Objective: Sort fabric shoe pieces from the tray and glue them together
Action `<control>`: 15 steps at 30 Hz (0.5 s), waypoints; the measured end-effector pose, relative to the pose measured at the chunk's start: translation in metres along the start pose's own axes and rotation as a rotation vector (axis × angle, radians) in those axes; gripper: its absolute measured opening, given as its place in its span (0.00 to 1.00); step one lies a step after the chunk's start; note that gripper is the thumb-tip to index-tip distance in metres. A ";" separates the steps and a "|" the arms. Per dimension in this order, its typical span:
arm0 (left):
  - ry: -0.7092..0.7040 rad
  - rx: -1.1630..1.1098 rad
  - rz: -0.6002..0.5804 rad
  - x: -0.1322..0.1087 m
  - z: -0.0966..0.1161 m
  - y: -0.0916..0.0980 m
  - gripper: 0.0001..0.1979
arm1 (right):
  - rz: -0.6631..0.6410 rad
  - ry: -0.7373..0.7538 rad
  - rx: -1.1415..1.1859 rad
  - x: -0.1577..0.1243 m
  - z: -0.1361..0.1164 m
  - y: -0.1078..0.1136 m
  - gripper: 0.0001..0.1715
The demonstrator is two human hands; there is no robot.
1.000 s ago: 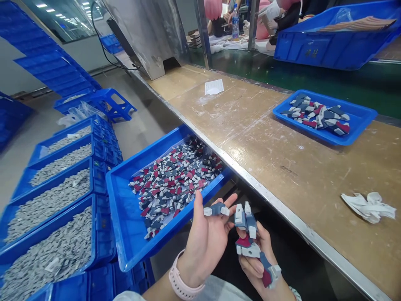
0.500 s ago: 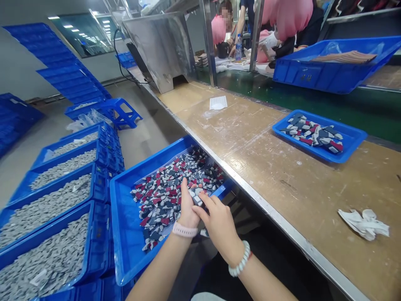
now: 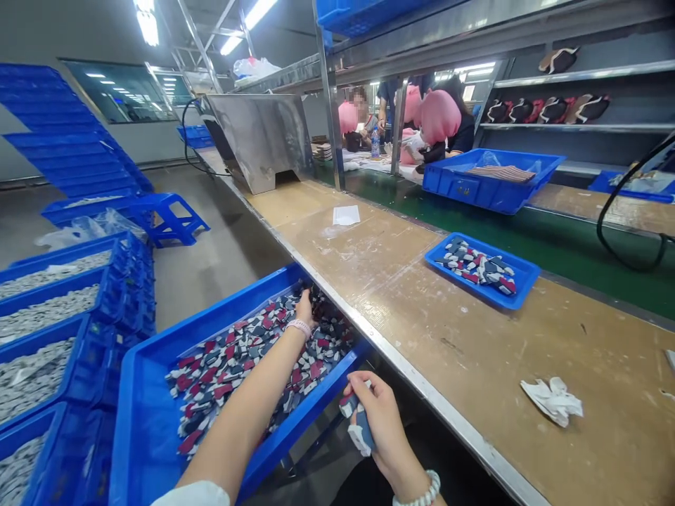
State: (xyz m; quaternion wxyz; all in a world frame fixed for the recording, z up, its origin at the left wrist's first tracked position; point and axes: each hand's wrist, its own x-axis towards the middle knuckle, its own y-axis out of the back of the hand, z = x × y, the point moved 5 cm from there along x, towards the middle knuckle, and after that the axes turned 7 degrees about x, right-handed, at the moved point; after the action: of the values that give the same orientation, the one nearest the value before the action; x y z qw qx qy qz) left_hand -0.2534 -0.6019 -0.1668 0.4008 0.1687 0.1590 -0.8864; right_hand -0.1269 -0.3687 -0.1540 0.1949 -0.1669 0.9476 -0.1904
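Grip R: clenched, navy-and-white moulded piece is pinched in fingers of right hand, bead bracelet on wrist.
Piece pos: held just beside near rim of big blue tray, below edge of workbench; long axis runs roughly top-left to bottom-right, tilted, partly hidden by fingers.
Nearer hand: right, touching piece; left hand is well apart.
Grip L: can't tell, fingers are sunk out of view among loose pieces at far end of tray, pink wristband on wrist.
Big tray: heaped w/ navy, white and red pieces, no order seen.
Small tray: blue tray on bench, lighter load of similar pieces.
Left side: blue crates are filled w/ grey chips.
Bench misc: crumpled white wad and paper sheet are seen well off from both hands.
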 end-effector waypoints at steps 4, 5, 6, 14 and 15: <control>-0.042 0.164 -0.008 -0.019 0.004 0.020 0.15 | -0.003 -0.020 0.212 -0.014 -0.016 0.004 0.31; -0.084 0.196 -0.034 -0.033 0.006 0.026 0.14 | -0.013 -0.015 0.265 -0.019 -0.021 0.005 0.30; -0.137 0.225 -0.068 -0.051 0.009 0.032 0.13 | -0.023 -0.005 0.318 -0.026 -0.027 0.006 0.29; -0.679 0.502 -0.559 -0.257 -0.002 0.039 0.19 | 0.050 0.093 0.463 -0.067 -0.063 0.023 0.25; -0.749 0.524 -0.619 -0.273 -0.005 0.034 0.20 | 0.071 0.083 0.451 -0.070 -0.064 0.025 0.26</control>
State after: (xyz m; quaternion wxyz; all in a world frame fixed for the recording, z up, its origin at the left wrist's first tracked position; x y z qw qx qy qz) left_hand -0.0570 -0.4419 -0.0601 0.0955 -0.1189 -0.1783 -0.9721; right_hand -0.0995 -0.3002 -0.0890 0.1950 -0.0775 0.8935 -0.3970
